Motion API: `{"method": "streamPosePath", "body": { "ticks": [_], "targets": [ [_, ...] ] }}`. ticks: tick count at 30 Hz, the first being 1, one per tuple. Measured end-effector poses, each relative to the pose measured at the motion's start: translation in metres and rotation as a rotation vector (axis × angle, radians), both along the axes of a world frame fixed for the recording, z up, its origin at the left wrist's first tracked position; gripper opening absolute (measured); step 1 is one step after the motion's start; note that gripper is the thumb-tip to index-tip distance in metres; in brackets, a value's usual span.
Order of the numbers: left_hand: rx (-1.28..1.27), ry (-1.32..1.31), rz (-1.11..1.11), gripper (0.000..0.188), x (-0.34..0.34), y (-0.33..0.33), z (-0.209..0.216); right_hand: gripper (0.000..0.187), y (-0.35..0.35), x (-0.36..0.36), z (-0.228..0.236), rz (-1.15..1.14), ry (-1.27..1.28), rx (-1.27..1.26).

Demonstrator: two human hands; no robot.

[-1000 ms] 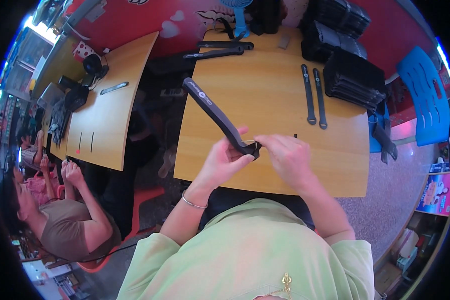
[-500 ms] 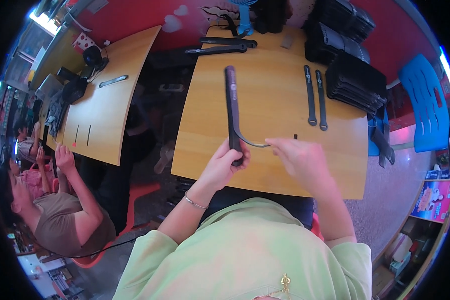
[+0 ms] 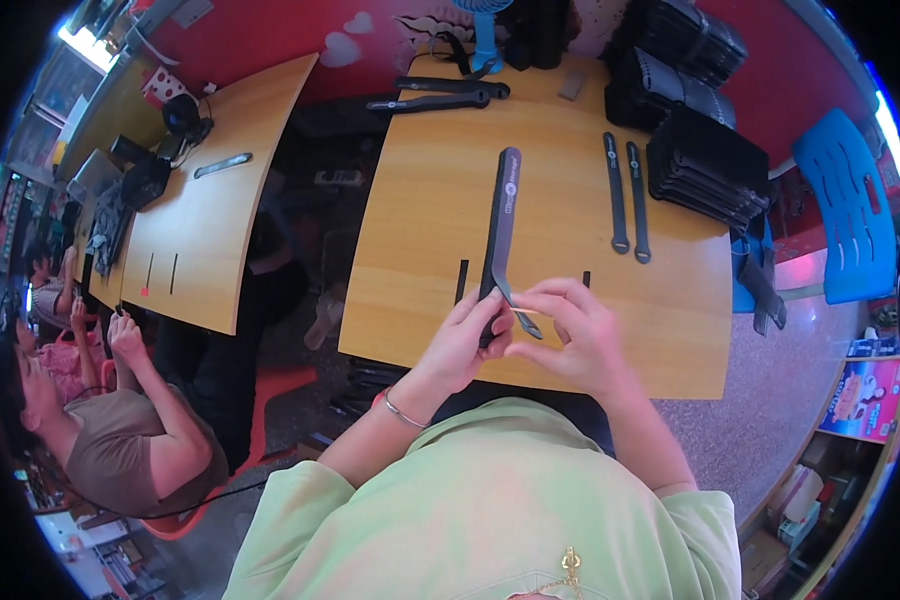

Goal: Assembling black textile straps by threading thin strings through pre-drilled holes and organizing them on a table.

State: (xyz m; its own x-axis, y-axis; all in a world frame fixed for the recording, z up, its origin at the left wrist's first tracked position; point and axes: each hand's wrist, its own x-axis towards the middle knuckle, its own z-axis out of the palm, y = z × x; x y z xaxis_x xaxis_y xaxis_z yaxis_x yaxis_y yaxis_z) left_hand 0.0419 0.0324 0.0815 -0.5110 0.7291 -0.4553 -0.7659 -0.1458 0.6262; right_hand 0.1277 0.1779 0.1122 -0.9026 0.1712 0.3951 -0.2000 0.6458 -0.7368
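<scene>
1. One left hand [image 3: 458, 345] grips a dark strap [image 3: 501, 225] above the wooden counter [image 3: 420, 200]; the right hand [image 3: 585, 340], thumb and fingers apart, is by the strap's loose end [image 3: 534, 329].
2. Two more straps [image 3: 615, 195] lie beside a stack of flat black things [image 3: 705, 165].
3. A blue fan [image 3: 485, 45] stands at the back.
4. A blue chair [image 3: 833, 170] is near the red wall [image 3: 782, 85].

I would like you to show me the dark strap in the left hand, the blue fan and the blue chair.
Dark strap [image 3: 501, 225]: head view, on its raised part.
Blue fan [image 3: 485, 46]: head view, on its stand.
Blue chair [image 3: 854, 252]: head view, on its backrest.
</scene>
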Motion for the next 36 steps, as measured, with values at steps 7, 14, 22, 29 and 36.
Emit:
{"method": "streamPosePath", "body": {
  "ticks": [7, 14, 22, 29, 36],
  "targets": [
    [0.026, 0.06, -0.095, 0.02, -0.003, -0.008, -0.005, 0.015, 0.001, -0.004, -0.011, -0.087, -0.136, -0.487],
    [0.008, 0.136, -0.185, 0.021, 0.0, -0.009, -0.002, 0.012, 0.013, -0.006, -0.016, -0.14, -0.255, -0.737],
    [0.046, 0.175, -0.264, 0.022, 0.0, -0.011, -0.003, 0.013, 0.014, -0.008, -0.012, -0.173, -0.143, -0.808],
    [0.054, 0.144, -0.411, 0.021, -0.002, -0.02, 0.003, 0.014, 0.037, -0.003, -0.012, -0.264, -0.144, -0.796],
    [0.047, 0.023, -0.452, 0.016, -0.011, -0.055, -0.011, 0.014, 0.091, -0.031, 0.023, -0.376, 0.026, -0.629]
  ]
}}
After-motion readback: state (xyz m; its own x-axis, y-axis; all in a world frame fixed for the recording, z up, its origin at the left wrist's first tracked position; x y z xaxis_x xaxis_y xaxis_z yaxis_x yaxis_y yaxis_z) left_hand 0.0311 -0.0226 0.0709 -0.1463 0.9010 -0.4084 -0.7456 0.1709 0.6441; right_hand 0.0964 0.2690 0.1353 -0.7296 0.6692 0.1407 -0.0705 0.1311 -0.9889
